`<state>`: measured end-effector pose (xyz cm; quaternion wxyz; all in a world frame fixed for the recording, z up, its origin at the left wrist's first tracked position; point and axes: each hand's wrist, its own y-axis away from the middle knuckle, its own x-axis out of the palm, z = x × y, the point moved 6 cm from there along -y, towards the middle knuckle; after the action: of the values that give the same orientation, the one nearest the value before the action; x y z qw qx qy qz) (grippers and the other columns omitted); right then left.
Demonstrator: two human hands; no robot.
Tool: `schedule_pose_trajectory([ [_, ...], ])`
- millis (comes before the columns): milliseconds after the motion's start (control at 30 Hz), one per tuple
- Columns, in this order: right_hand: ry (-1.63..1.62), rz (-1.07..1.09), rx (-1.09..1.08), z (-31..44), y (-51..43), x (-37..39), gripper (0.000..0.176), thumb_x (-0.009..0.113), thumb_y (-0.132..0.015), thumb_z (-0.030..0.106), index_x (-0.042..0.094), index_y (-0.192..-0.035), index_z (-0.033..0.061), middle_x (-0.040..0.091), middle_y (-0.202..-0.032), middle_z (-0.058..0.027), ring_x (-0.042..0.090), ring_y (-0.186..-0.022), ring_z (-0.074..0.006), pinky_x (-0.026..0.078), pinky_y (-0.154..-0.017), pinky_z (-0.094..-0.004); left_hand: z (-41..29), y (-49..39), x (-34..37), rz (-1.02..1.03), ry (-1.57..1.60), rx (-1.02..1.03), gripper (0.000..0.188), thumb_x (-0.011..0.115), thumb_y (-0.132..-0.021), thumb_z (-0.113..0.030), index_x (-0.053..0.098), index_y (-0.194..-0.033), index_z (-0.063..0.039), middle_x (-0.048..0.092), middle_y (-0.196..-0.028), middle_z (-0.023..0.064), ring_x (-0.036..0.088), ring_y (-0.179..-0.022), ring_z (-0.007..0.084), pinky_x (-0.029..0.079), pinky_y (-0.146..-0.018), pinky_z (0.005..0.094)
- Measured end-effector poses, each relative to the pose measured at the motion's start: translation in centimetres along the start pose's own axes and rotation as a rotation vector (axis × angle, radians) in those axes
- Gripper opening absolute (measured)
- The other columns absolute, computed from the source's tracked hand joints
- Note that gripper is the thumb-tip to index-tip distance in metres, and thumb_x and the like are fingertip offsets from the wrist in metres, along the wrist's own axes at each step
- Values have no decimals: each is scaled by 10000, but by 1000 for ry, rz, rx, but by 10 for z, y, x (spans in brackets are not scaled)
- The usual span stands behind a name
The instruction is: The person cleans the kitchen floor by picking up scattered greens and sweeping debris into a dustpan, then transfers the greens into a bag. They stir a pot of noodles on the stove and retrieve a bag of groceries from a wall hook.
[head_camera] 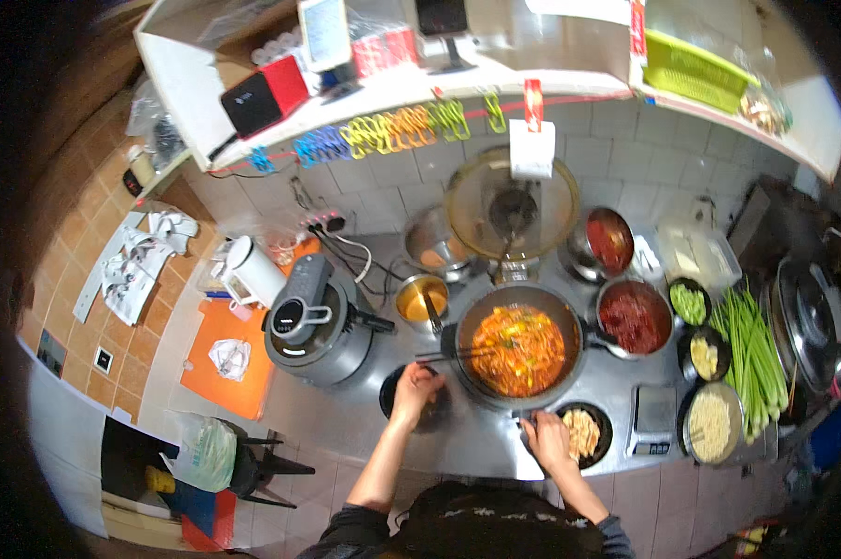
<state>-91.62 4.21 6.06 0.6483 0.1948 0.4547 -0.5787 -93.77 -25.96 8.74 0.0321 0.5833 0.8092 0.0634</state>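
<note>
A dark pan of red-sauced food stands before me. My left hand is over a black bowl left of the pan; whether it grips the rim is unclear. Dark chopsticks reach from beside that hand across the pan's rim to the food. My right hand is at the pan's front, fingers by a small dark part, partly covering it. Against its right side sits a black bowl of pale sliced food. I cannot tell if this hand grips anything.
Left stands a grey lidded cooker, behind it a white kettle. A pot of orange liquid and a glass lid are behind the pan. Rightward are red sauce, scales, noodles and green stalks. A shelf overhangs.
</note>
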Motion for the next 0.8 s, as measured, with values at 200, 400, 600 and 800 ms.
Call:
schedule_pose_trajectory([
  [200,-34,33,10,0,0,-2,279,677,-845,259,638,-848,-17,651,-808,-206,629,-795,-375,505,-717,-452,-23,-1,23,53,68,124,461,686,-880,-77,461,-1276,-7,531,-712,-24,499,-583,68,401,-495,224],
  [400,-20,51,3,2,0,-3,292,667,-862,280,639,-854,-10,649,-800,-197,627,-793,-374,498,-693,-468,-35,-35,27,-3,99,124,264,568,-980,-251,668,-925,-12,480,-575,-53,422,-479,44,329,-454,211],
  [600,-11,63,44,2,1,-3,303,665,-867,301,642,-872,-1,651,-819,-195,629,-823,-376,494,-709,-475,-37,-69,19,30,-52,135,294,545,-990,-287,686,-888,-49,466,-561,-63,412,-470,37,302,-431,220],
  [800,-14,101,69,0,1,-2,317,654,-875,296,626,-853,-19,649,-850,-215,624,-824,-398,492,-714,-470,-23,-77,26,115,27,43,257,584,-969,-300,692,-973,-66,493,-629,-56,430,-499,39,316,-438,201],
])
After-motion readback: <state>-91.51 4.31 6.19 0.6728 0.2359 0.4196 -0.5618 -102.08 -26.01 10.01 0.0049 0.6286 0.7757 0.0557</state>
